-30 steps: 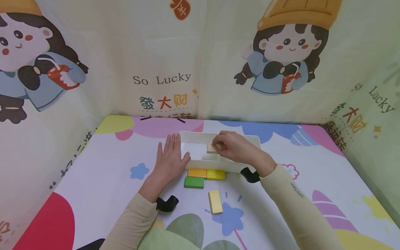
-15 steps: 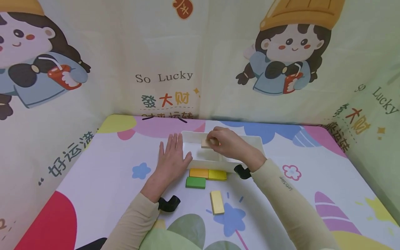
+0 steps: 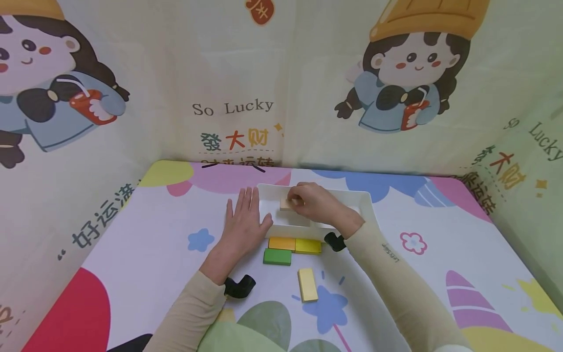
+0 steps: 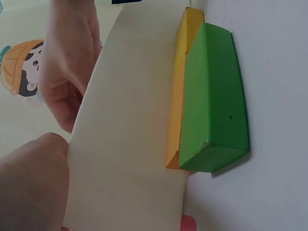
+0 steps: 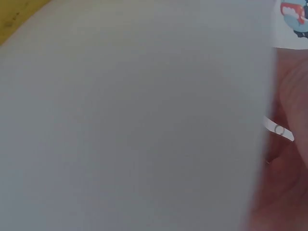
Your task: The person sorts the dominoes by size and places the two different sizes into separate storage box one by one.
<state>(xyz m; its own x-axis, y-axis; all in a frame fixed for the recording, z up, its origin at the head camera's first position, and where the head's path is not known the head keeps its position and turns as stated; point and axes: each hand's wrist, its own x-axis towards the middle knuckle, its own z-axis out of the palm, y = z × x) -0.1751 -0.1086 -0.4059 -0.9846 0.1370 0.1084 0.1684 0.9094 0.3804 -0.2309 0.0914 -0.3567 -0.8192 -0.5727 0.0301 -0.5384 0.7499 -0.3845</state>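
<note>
A white box sits on the table, a low divider partitioning it. Within its left compartment, toward the far wall, the right hand pinches a pale wooden block between thumb and fingers; whether the block touches the bottom is unclear. That hand and its forearm cover much of the right compartment, so its contents cannot be fully made out. The left hand lies against the box's left end, fingers straight and grasping nothing, thumb by the near rim. Just outside the near wall, an orange block and a yellow block lie end to end, with a green block just in front of the orange one. Nearer the person, apart from these, lies a pale yellow block. In the right wrist view, a blurred pale surface hides most of the scene.
</note>
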